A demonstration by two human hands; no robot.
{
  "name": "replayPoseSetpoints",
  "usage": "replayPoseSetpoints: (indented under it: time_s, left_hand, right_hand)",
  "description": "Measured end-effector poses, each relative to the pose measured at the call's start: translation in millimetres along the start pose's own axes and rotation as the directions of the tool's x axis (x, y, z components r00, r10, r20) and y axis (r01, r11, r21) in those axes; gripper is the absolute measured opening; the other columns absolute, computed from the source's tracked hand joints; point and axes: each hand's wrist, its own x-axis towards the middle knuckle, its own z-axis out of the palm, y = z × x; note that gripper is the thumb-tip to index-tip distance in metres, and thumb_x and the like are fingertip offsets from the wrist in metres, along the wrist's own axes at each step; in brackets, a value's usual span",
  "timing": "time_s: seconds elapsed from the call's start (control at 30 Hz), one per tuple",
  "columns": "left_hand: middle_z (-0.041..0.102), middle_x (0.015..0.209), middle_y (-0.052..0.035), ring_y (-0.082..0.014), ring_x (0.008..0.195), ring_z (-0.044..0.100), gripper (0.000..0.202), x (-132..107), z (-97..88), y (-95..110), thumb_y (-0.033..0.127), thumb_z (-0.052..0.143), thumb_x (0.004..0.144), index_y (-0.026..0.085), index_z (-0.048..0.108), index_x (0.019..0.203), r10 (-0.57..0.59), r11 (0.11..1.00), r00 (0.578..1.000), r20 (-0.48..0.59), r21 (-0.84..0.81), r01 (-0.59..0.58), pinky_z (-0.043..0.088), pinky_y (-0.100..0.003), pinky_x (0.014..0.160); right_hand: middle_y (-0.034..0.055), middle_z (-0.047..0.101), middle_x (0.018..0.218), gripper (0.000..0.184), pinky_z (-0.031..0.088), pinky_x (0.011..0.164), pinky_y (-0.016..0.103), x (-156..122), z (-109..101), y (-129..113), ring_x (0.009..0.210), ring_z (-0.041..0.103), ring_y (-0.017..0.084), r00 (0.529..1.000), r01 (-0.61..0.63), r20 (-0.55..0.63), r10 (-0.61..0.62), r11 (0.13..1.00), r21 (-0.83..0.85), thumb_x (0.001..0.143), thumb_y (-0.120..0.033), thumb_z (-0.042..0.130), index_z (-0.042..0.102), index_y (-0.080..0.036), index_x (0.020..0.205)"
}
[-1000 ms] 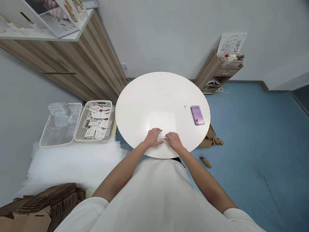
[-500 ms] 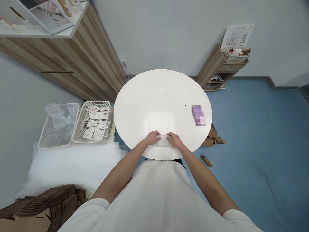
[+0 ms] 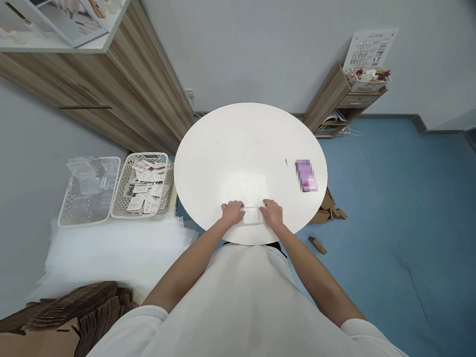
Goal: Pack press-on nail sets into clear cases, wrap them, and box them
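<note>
A small flat, whitish rectangular packet [image 3: 251, 215] lies near the front edge of the round white table, between my hands. Around it is a thin see-through sheet [image 3: 238, 224], hard to tell from the tabletop. My left hand [image 3: 233, 213] rests at the packet's left, fingers spread forward, thumb touching its side. At the right, my right hand [image 3: 272, 213] lies with fingers apart and thumb against the packet's edge. Both palms face down. Whether the fingertips pinch any of the sheet cannot be made out.
A blurred purple object [image 3: 306, 175] lies on the right of the table [image 3: 245, 134]. To the left stand a basket of printed cards [image 3: 168, 186] and a basket of clear plastic boxes [image 3: 115, 186]. White sheets [image 3: 111, 253] and folded cardboard [image 3: 44, 339] are below; cardboard pieces [image 3: 327, 208] lie right.
My hands have moved apart, from the packet's top edge out to its two sides. Their fingers have spread, and more of the packet shows. The view has shifted slightly.
</note>
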Motion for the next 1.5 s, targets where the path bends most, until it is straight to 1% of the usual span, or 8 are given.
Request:
replayPoseSetpoints:
  time_s: [0.1,0.23,0.33,0.63,0.87,1.17,1.37,1.5]
  left_hand:
    - [0.050,0.117,-0.0089,-0.0246,0.107,0.043,0.030,-11.9,2.3,3.4,0.023,0.047,0.074,0.023,0.049,0.104,0.131,0.991,0.984,-0.118,0.052,-0.126,0.028,-0.043,0.086]
    - [0.044,0.123,-0.0113,-0.0282,0.114,0.036,0.051,-27.5,9.1,4.3,0.035,0.059,0.066,0.023,0.042,0.113,0.310,0.949,0.946,-0.092,0.087,-0.302,0.022,-0.045,0.092]
    - [0.045,0.121,-0.0114,-0.0285,0.110,0.040,0.060,-32.5,12.5,3.3,0.030,0.063,0.061,0.023,0.038,0.115,0.320,0.944,0.945,-0.071,0.113,-0.311,0.021,-0.046,0.093]
    - [0.058,0.100,-0.0078,-0.0264,0.096,0.051,0.043,-44.5,-2.2,-3.5,0.031,0.056,0.061,0.022,0.050,0.103,0.346,0.938,0.936,0.061,0.016,-0.347,0.029,-0.043,0.088]
    - [0.047,0.122,-0.0056,-0.0262,0.117,0.035,0.039,-42.4,-12.8,-12.3,0.039,0.046,0.073,0.027,0.052,0.109,0.318,0.947,0.944,0.085,-0.064,-0.313,0.027,-0.042,0.092]
    - [0.062,0.097,-0.0019,-0.0211,0.093,0.054,0.026,-27.0,-16.9,-32.3,0.034,0.040,0.080,0.025,0.055,0.099,0.054,0.970,0.998,-0.044,-0.236,-0.063,0.032,-0.037,0.085]
    - [0.058,0.073,-0.0021,-0.0178,0.072,0.055,0.014,-10.9,-13.5,-42.3,0.030,0.042,0.079,0.020,0.053,0.076,-0.144,0.959,0.990,-0.011,-0.249,0.136,0.037,-0.028,0.063]
    - [0.058,0.074,-0.0031,-0.0182,0.071,0.054,0.011,-7.8,-8.2,-44.0,0.027,0.043,0.078,0.020,0.052,0.076,-0.231,0.947,0.973,0.004,-0.231,0.225,0.038,-0.029,0.063]
  right_hand:
    - [0.0139,0.052,0.114,0.032,0.028,0.089,0.044,-7.2,-6.6,-1.5,0.109,0.043,0.027,0.982,0.156,-0.095,-0.163,0.985,-0.071,0.080,-0.031,0.047,0.048,-0.021,0.110]
    - [0.0129,0.044,0.126,0.044,0.025,0.094,0.045,-15.0,-10.3,-4.8,0.118,0.036,0.027,0.860,0.488,0.198,-0.470,0.871,-0.052,0.070,-0.039,0.059,0.047,-0.021,0.108]
    - [0.0134,0.043,0.126,0.044,0.026,0.093,0.045,-17.1,-8.9,-8.5,0.115,0.040,0.027,0.828,0.520,0.288,-0.481,0.851,-0.073,0.066,-0.032,0.064,0.047,-0.021,0.105]
    - [0.0046,0.059,0.098,0.038,0.029,0.090,0.042,-26.7,-24.7,-20.3,0.093,0.054,0.021,0.819,0.405,0.442,-0.366,0.914,0.005,0.066,-0.041,0.060,0.048,-0.023,0.097]
    - [0.0059,0.050,0.119,0.033,0.022,0.095,0.047,-16.5,-38.7,-23.4,0.113,0.042,0.025,0.842,0.253,0.465,-0.273,0.962,0.105,0.072,-0.049,0.052,0.055,-0.024,0.094]
    - [0.0019,0.063,0.092,0.034,0.037,0.082,0.034,13.6,-35.0,-25.8,0.086,0.056,0.018,0.928,-0.073,0.373,-0.017,0.972,0.224,0.078,-0.052,0.041,0.059,-0.025,0.087]
    - [0.0028,0.059,0.104,0.033,0.042,0.078,0.029,21.7,-23.1,-9.6,0.093,0.054,0.018,0.951,-0.206,0.291,0.102,0.913,0.353,0.073,-0.042,0.052,0.054,-0.024,0.101]
    - [0.0044,0.058,0.105,0.036,0.042,0.081,0.033,20.9,-14.7,0.0,0.094,0.054,0.019,0.959,-0.256,0.209,0.192,0.901,0.349,0.075,-0.035,0.047,0.050,-0.022,0.109]
